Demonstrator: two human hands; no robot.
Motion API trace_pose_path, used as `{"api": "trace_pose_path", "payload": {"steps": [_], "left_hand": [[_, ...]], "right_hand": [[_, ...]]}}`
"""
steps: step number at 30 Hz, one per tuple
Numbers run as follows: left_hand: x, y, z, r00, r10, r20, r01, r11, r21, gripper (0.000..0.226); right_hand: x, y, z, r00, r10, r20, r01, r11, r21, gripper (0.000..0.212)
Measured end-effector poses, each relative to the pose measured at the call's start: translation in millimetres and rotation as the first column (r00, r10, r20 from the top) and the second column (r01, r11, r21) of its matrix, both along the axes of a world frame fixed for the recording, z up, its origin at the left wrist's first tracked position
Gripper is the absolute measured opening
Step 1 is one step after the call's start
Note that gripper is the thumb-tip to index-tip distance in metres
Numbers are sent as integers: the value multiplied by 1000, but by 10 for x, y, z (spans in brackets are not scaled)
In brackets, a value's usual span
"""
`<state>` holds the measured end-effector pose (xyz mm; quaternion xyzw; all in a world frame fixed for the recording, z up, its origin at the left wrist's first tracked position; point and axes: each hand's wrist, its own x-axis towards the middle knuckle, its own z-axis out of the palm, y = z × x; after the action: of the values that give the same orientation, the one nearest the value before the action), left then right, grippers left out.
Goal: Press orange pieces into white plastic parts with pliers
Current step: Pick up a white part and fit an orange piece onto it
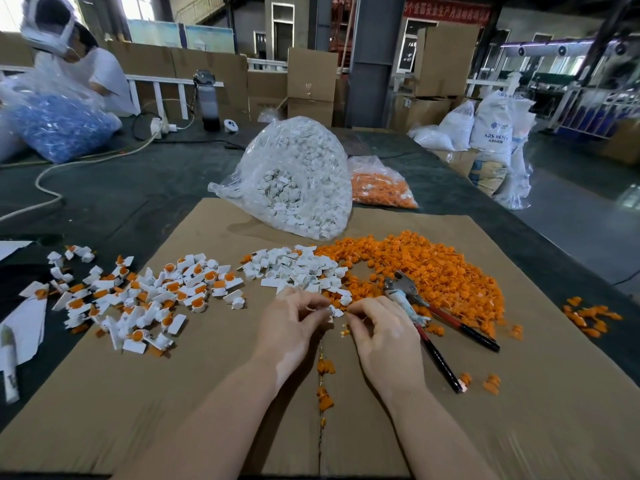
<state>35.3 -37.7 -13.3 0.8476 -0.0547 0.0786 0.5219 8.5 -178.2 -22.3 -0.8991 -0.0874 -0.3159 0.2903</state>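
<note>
Hands meet at the centre of the cardboard sheet (180, 393), left hand (289, 327) and right hand (381, 332) curled toward each other, fingers pinching a small white plastic part (335, 310) between them, likely seating an orange piece by hand before the squeeze. Pliers (420, 308) lie idle just beside the right hand, handles toward the person, handy for a quick grab. Loose white parts (294, 268) and the orange pile (433, 268) sit straight ahead within reach; finished pieces (145, 299) are pushed left, out of the way. Whether an orange piece is already in the pinch, I cannot tell; the fingertips cover it.
</note>
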Motion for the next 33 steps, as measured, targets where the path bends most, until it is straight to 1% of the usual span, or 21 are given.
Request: {"api": "trace_pose_path", "payload": {"steps": [3, 5, 9, 10, 11, 12, 13, 14, 16, 18, 22, 25, 29, 33], "left_hand": [[-10, 6, 12, 1000, -20, -11, 19, 998, -56, 17], [-10, 10, 1, 1000, -14, -18, 14, 1000, -16, 23], [12, -17, -30, 998, 59, -11, -59, 998, 6, 12], [19, -26, -39, 998, 49, -25, -49, 999, -23, 12], [21, -35, -50, 998, 26, -62, -33, 994, -107, 11], [16, -45, -48, 993, -5, -119, -23, 972, -234, 12], [7, -47, -44, 985, -29, -172, -33, 936, -349, 10], [1, -44, -38, 978, -43, -203, -49, 904, -425, 9], [-5, -36, -34, 975, -59, -216, -51, 881, -470, 8], [-19, -37, -21, 974, -91, -207, -19, 880, -476, 6], [-57, -51, 6, 976, -135, -174, 58, 919, -389, 4], [-78, -39, 6, 975, -145, -171, 60, 904, -423, 2], [-103, -28, -4, 975, -148, -168, 65, 906, -418, 2], [-108, -22, -19, 981, -134, -143, 81, 943, -324, 3]], "right_hand": [[-3, -6, 2, 1000, 4, -27, -3, 1000, 28, 5], [-5, -9, 5, 999, 7, -43, -4, 998, 56, 5], [-11, -17, 12, 996, 42, -75, -29, 987, 161, 6], [-11, -20, 11, 995, 54, -89, -35, 979, 200, 6], [-10, -21, 11, 992, 64, -107, -37, 971, 237, 6], [-10, -22, 10, 990, 72, -125, -36, 964, 264, 5], [-8, -20, 8, 987, 76, -139, -35, 960, 277, 4], [-6, -18, 6, 986, 80, -148, -36, 959, 281, 2], [-7, -12, 9, 984, 92, -153, -46, 958, 282, 2], [-13, -7, 13, 983, 110, -150, -66, 961, 269, 5], [-18, -4, 0, 987, 98, -127, -76, 983, 168, 10], [-9, 8, -13, 994, 44, -96, -39, 998, 52, 14], [-18, 42, -7, 999, 7, -36, -8, 1000, -22, 21], [-29, 65, 1, 999, 32, -9, -32, 998, -54, 26]]}}
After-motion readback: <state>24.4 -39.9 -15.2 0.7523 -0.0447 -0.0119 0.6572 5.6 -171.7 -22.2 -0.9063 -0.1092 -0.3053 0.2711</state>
